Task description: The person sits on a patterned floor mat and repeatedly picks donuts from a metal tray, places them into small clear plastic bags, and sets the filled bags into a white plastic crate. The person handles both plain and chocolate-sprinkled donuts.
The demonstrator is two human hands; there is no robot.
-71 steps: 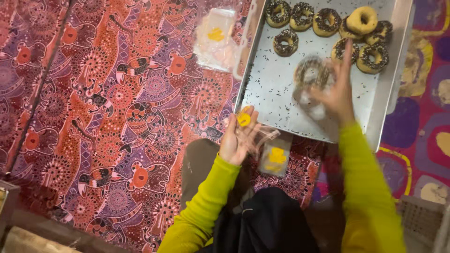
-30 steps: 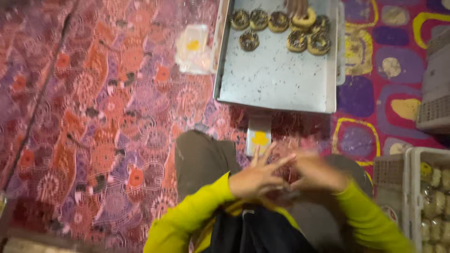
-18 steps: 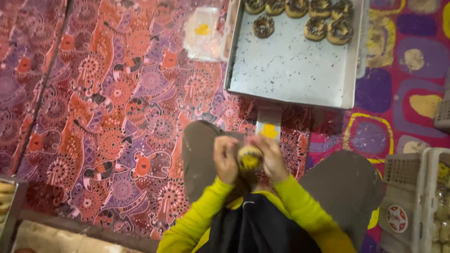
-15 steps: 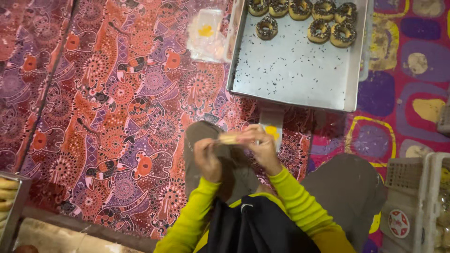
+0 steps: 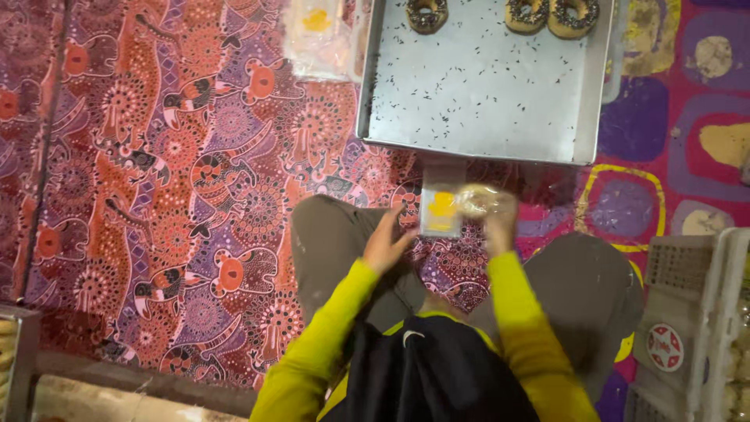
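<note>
I sit cross-legged on a patterned mat. My right hand (image 5: 498, 221) grips a doughnut wrapped in clear plastic (image 5: 475, 201), held just above my lap. My left hand (image 5: 386, 241) hovers open beside it, fingers spread, close to a small stack of clear bags with a yellow print (image 5: 441, 209) lying on the mat. A metal tray (image 5: 484, 94) dusted with dark sprinkles lies ahead of me, with a few sprinkled doughnuts (image 5: 537, 11) along its far edge.
More clear bags with a yellow print (image 5: 319, 35) lie left of the tray. White plastic crates (image 5: 691, 312) stand at my right. Another tray's corner (image 5: 14, 359) shows at the lower left. Red patterned cloth covers the floor at left.
My right hand came back from the tray with a doughnut. Both hands worked it into a clear bag at my lap; now the left hand has let go and opened.
</note>
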